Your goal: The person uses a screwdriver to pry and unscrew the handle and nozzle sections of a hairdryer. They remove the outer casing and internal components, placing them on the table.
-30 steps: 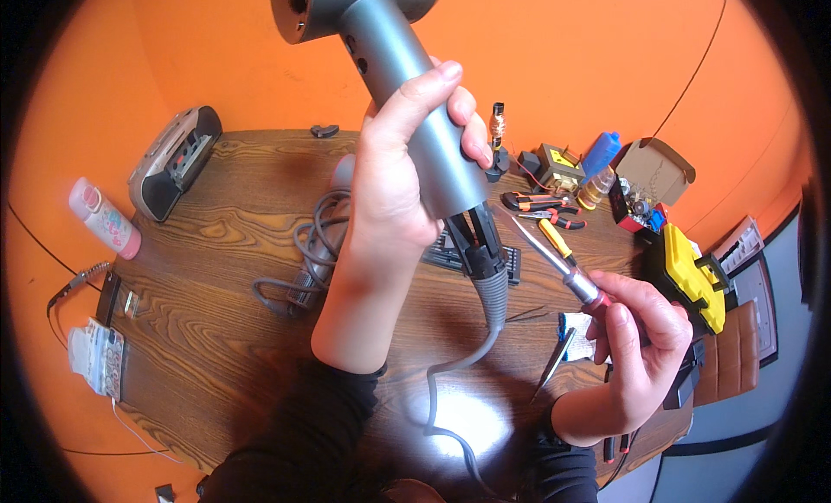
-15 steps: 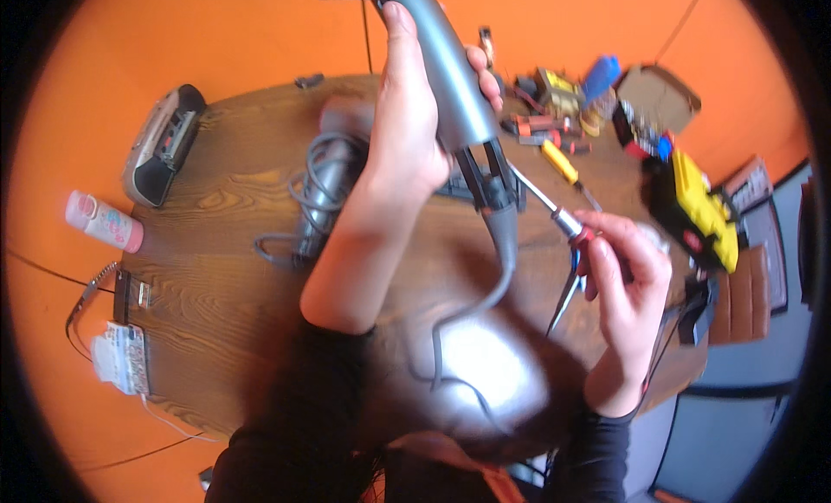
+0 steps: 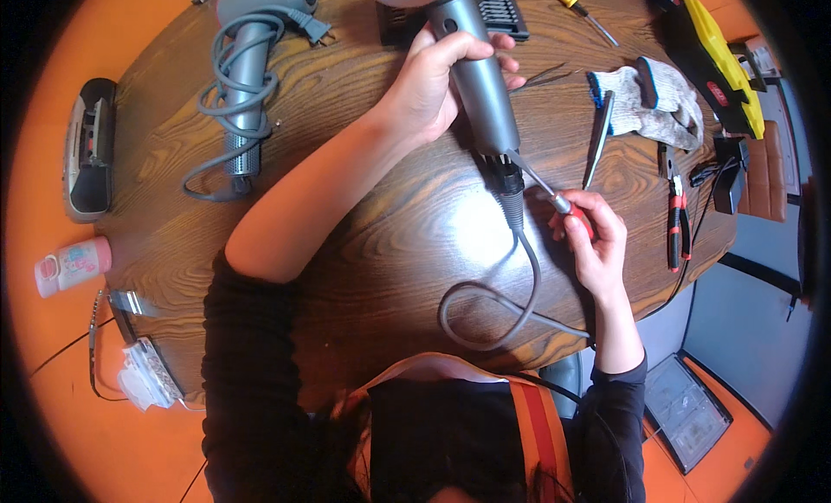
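My left hand (image 3: 437,83) is wrapped round the grey handle of a hair dryer (image 3: 490,113), whose head is cut off by the upper edge of the view. At the handle's lower end, dark inner parts show between the casing and the ribbed cord sleeve (image 3: 512,207). The cord loops down over the table. Between the fingers of my right hand (image 3: 593,235) is a screwdriver (image 3: 561,203) with a red grip. Its blade slants up to the handle's open end, and its tip appears to touch the casing rim there.
Another grey hair dryer (image 3: 248,96), wrapped in its cord, lies on the wooden table (image 3: 363,269) at left. To the right lie white work gloves (image 3: 649,105), tweezers (image 3: 599,144), red-handled pliers (image 3: 675,217) and a yellow-black toolbox (image 3: 714,66). A bit set (image 3: 502,16) sits behind the dryer.
The view has tipped down toward me, showing more of the near table edge. The dryer is lower in the view, and the screwdriver's blade still meets its lower end.
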Tool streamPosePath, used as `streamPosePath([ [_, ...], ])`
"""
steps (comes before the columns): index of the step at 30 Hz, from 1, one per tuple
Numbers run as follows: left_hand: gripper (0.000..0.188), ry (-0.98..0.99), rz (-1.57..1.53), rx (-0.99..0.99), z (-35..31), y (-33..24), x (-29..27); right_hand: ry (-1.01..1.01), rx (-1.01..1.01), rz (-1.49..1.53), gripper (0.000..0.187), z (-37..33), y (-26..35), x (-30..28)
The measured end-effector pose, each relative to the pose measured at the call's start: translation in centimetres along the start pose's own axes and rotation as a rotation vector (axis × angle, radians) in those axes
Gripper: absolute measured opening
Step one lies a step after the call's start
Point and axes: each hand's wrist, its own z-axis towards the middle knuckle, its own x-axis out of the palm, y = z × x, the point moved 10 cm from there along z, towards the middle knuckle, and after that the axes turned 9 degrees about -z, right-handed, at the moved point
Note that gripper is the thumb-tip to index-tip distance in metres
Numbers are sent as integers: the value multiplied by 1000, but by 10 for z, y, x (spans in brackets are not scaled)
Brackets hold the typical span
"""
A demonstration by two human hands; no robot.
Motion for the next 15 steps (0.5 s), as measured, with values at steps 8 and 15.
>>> streamPosePath([
  [8, 13, -167, -37, 1, -3, 3, -19, -22, 75, -181, 17, 1, -6, -14],
  [15, 22, -317, -100, -117, -6, 11, -24, -17, -85, -285, 26, 2, 10, -19],
])
